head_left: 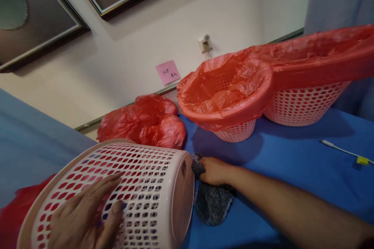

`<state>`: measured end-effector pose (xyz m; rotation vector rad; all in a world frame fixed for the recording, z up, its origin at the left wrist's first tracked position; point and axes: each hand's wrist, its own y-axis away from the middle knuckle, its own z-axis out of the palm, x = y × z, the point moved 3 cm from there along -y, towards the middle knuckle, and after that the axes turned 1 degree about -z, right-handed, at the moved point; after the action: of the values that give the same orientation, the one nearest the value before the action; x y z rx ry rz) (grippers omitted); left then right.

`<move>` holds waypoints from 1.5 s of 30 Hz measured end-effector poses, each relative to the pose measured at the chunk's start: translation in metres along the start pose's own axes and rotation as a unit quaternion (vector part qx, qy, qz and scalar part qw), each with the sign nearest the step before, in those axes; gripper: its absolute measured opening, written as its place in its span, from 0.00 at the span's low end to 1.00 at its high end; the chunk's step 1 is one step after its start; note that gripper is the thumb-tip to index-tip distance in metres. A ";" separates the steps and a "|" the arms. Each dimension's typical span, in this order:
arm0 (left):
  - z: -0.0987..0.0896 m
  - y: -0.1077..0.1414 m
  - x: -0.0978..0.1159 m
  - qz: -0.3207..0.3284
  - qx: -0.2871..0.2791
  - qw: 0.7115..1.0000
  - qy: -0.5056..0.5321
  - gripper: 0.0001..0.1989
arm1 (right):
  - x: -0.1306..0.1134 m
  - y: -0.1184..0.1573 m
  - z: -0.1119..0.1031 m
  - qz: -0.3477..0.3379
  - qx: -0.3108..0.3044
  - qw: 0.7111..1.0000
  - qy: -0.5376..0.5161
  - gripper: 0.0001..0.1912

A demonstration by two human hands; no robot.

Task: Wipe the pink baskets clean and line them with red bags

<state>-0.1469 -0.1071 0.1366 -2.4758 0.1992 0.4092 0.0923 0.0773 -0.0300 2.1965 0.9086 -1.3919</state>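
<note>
A pale pink plastic laundry basket (140, 186) lies on its side at the lower left, its base turned to the right. My left hand (87, 210) rests on the perforated side with fingers stretched out and thumb apart. Against the edge of the base, my right hand (214, 170) is closed round a dark grey fuzzy cloth (213, 202), which hangs down onto the blue table cover. Red plastic (26, 202) shows beyond the basket's rim at the left.
Two more baskets lined with red bags, a small one (233, 134) and a large one (306, 103), stand behind. A bunched red bag (143, 120) lies by the wall. A white cable (344, 149) with a yellow tag crosses the blue table cover (286, 159) at right.
</note>
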 end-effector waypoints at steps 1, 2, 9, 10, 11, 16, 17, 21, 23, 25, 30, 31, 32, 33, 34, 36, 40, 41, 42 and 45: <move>-0.001 -0.001 0.000 -0.002 -0.002 1.000 0.000 0.18 | 0.001 0.000 0.001 -0.001 0.005 1.000 0.004 0.15; -0.001 -0.002 0.000 -0.002 -0.003 1.000 0.000 0.18 | 0.001 0.000 0.001 -0.004 0.017 1.000 0.004 0.19; 0.001 -0.025 0.013 -0.038 -0.007 0.999 -0.004 0.17 | -0.005 0.000 -0.004 -0.020 0.023 1.000 -0.006 0.28; 0.002 -0.031 0.016 -0.049 -0.002 0.999 -0.001 0.17 | -0.004 0.001 -0.004 -0.013 0.004 1.000 0.001 0.22; 0.003 -0.036 0.019 -0.056 0.000 0.998 -0.001 0.18 | -0.003 0.003 -0.004 -0.005 -0.012 1.000 0.011 0.16; 0.010 -0.063 0.028 -0.089 -0.053 0.995 -0.015 0.24 | -0.009 0.014 -0.013 -0.006 0.028 0.999 0.037 0.12; 0.011 -0.068 0.030 -0.094 -0.062 0.993 -0.016 0.24 | -0.013 0.018 -0.017 -0.022 0.076 0.996 0.035 0.17; 0.013 -0.082 0.035 -0.107 -0.081 0.991 -0.008 0.28 | -0.035 0.037 -0.028 -0.244 0.234 0.940 0.042 0.30; 0.015 -0.087 0.036 -0.113 -0.093 0.989 -0.009 0.29 | -0.044 0.048 -0.020 -0.378 0.194 0.901 0.084 0.32; 0.017 -0.091 0.038 -0.116 -0.100 0.988 -0.010 0.28 | -0.049 0.058 -0.004 -0.468 0.127 0.861 0.156 0.31; 0.018 -0.098 0.040 -0.112 -0.114 0.987 -0.005 0.27 | -0.055 0.074 0.045 -0.542 -0.038 0.777 0.318 0.11; 0.018 -0.098 0.041 -0.110 -0.117 0.987 -0.006 0.27 | -0.054 0.075 0.053 -0.531 -0.078 0.774 0.337 0.08; 0.018 -0.098 0.040 -0.109 -0.118 0.987 -0.007 0.27 | -0.052 0.076 0.060 -0.510 -0.118 0.775 0.355 0.05; 0.018 -0.098 0.040 -0.108 -0.119 0.987 -0.008 0.27 | -0.050 0.075 0.066 -0.485 -0.154 0.778 0.369 0.03; 0.018 -0.098 0.040 -0.107 -0.118 0.987 -0.010 0.27 | -0.047 0.075 0.069 -0.461 -0.182 0.781 0.381 0.03; 0.018 -0.097 0.040 -0.108 -0.116 0.987 -0.011 0.27 | -0.044 0.074 0.071 -0.428 -0.201 0.789 0.392 0.05; 0.020 -0.097 0.040 -0.110 -0.115 0.987 -0.011 0.28 | -0.053 0.075 0.055 -0.481 -0.147 0.793 0.344 0.12; 0.021 -0.098 0.040 -0.110 -0.115 0.987 -0.011 0.28 | -0.056 0.076 0.049 -0.503 -0.121 0.793 0.323 0.19; 0.021 -0.098 0.040 -0.110 -0.115 0.987 -0.011 0.28 | -0.060 0.077 0.045 -0.518 -0.100 0.793 0.305 0.25; 0.024 -0.100 0.038 -0.111 -0.115 0.987 -0.013 0.29 | -0.062 0.076 0.043 -0.506 -0.110 0.804 0.294 0.28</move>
<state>-0.0929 -0.0146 0.1609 -2.6805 -0.1423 0.3860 0.0992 -0.0236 0.0054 1.9876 2.5853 -0.7747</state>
